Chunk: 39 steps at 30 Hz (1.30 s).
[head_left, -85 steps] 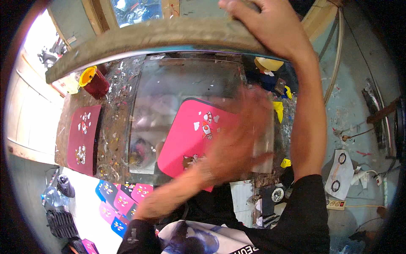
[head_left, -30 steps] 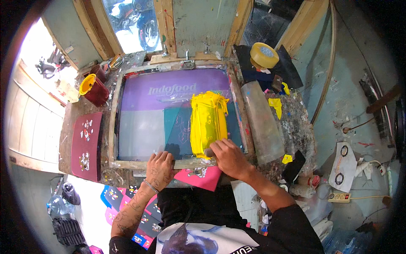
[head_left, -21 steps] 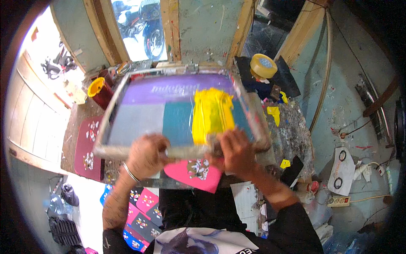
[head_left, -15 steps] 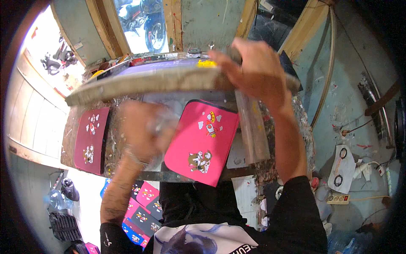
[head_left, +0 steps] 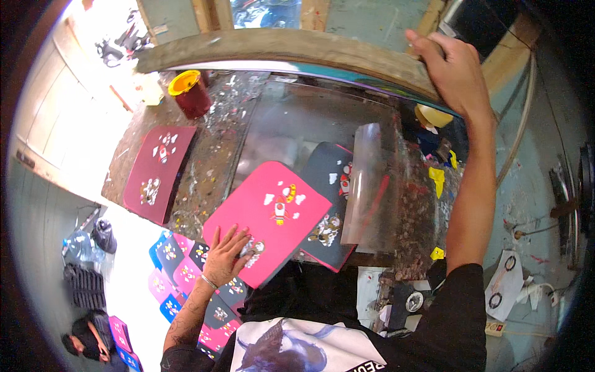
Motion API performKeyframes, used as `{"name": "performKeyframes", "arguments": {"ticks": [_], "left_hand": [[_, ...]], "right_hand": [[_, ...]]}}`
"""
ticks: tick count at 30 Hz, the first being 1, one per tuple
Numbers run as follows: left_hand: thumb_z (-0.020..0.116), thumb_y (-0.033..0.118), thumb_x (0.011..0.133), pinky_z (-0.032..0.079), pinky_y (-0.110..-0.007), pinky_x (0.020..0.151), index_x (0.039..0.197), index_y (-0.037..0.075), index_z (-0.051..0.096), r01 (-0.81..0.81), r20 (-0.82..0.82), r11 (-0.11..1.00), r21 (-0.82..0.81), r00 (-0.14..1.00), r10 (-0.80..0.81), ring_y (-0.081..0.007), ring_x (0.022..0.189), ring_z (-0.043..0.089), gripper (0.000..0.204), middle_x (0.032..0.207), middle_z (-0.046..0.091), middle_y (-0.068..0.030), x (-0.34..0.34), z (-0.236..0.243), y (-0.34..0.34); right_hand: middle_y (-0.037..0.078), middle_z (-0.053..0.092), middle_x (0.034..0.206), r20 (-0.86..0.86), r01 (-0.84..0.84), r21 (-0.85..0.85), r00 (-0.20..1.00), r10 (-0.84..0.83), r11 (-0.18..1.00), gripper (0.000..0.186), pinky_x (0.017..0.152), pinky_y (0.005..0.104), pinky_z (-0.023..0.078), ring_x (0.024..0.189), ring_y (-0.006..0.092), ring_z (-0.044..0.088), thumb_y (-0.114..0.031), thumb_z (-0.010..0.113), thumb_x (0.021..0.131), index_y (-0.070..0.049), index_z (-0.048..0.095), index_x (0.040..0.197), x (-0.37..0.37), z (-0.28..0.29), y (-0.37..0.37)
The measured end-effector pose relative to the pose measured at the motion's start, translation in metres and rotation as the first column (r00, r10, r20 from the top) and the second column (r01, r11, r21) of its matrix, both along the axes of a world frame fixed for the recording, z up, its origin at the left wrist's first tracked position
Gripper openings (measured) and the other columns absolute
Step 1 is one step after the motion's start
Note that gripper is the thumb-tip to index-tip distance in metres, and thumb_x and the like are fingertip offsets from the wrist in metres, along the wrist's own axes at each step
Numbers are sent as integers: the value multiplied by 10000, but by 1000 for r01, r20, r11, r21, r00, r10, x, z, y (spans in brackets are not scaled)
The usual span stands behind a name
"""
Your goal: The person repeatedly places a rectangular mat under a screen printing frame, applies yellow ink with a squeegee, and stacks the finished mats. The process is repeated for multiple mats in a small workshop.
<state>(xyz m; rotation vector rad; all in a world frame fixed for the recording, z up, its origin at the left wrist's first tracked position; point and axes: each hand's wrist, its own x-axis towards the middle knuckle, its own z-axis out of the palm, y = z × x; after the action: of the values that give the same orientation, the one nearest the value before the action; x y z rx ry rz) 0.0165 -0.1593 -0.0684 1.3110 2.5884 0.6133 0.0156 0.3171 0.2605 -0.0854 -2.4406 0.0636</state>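
Note:
My left hand [head_left: 228,255] lies with fingers spread on a pink rounded panel [head_left: 263,217] printed with a rocket, clouds and a cartoon animal. The panel slants over the table's near edge and partly covers a dark panel [head_left: 331,167] with similar prints and a pink edge. Up at the far right, my right hand [head_left: 455,71] grips the end of a wooden printing frame [head_left: 291,49], which is raised and tilted above the table. A clear plastic strip [head_left: 362,186] stands over the dark panel's right side. The frame hides what is behind it.
A maroon printed panel [head_left: 158,173] lies on the paint-stained table [head_left: 211,155], with a yellow-rimmed tub [head_left: 189,96] beyond it. Several printed panels [head_left: 186,273] are spread low at the left. Another person [head_left: 90,338] is at lower left. Yellow scraps [head_left: 436,181] lie at right.
The frame has swung up and away, uncovering the table and tub. My left hand has come down onto the pink panel, which has shifted left and turned, exposing the dark one.

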Motion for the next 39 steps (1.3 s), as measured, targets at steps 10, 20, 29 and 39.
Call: {"name": "performKeyframes", "arguments": {"ticks": [10, 20, 29, 39], "left_hand": [[875, 204, 824, 483, -265, 661, 1021, 3, 608, -961, 778, -39, 275, 199, 596, -128, 771, 599, 388, 874, 635, -49, 67, -63, -1], [875, 59, 790, 525, -239, 585, 1031, -70, 642, -933, 876, -103, 345, 281, 392, -107, 671, 669, 359, 792, 717, -73, 4, -21, 22], [800, 67, 857, 542, -230, 644, 907, -30, 711, -840, 638, -9, 542, 405, 655, -94, 724, 695, 141, 799, 756, -78, -58, -18, 0], [842, 114, 838, 495, -239, 613, 920, -22, 664, -744, 396, -2, 669, 353, 848, -99, 718, 639, 239, 768, 689, -37, -73, -18, -31]], "right_hand": [[184, 609, 744, 24, 30, -117, 999, -28, 993, 572, 731, 363, 470, 687, 250, 569, -506, 583, 981, 54, 673, 902, 0, 3, 3], [159, 536, 712, 5, 8, -98, 1000, -7, 995, 534, 695, 360, 441, 672, 208, 481, -455, 597, 993, 63, 612, 864, 0, 2, -3], [165, 525, 721, 33, 7, -125, 999, -3, 992, 537, 699, 352, 433, 688, 207, 481, -451, 591, 1000, 69, 597, 869, -1, 4, 8], [155, 585, 775, 98, 49, -130, 995, -37, 990, 497, 744, 348, 451, 720, 210, 535, -426, 600, 995, 65, 651, 930, -10, 19, 7]]}}
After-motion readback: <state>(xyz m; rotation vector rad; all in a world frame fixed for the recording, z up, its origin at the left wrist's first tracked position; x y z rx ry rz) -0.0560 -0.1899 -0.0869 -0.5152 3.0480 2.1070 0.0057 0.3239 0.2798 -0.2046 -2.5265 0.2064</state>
